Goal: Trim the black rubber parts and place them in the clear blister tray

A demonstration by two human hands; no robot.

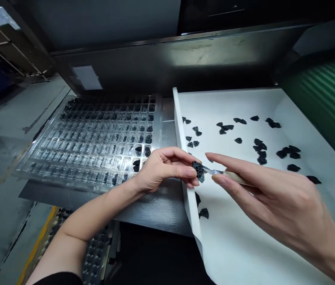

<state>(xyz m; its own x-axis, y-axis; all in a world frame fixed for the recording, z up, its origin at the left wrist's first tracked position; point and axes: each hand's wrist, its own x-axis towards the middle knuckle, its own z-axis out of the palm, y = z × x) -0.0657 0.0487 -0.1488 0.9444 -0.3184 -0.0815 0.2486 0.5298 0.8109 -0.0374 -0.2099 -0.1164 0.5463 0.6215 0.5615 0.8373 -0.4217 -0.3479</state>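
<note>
My left hand [169, 168] pinches a small black openwork part [198, 169] between thumb and fingers, above the near-left wall of a white tray [180, 126]. In my right hand [277, 198] is a thin tool with a pale handle [238, 178]; its metal tip touches the part's right side. Many black pieces [226, 127] lie scattered in the white tray, some in clusters. To the left, a clear compartment tray [75, 136] holds black parts in its far rows and right-hand columns.
Behind both trays stands a dark metal panel [143, 67] with a white paper [87, 77] on it. Green corrugated material [330, 91] borders the right side. Another tray with black parts [96, 253] sits lower, under my left arm.
</note>
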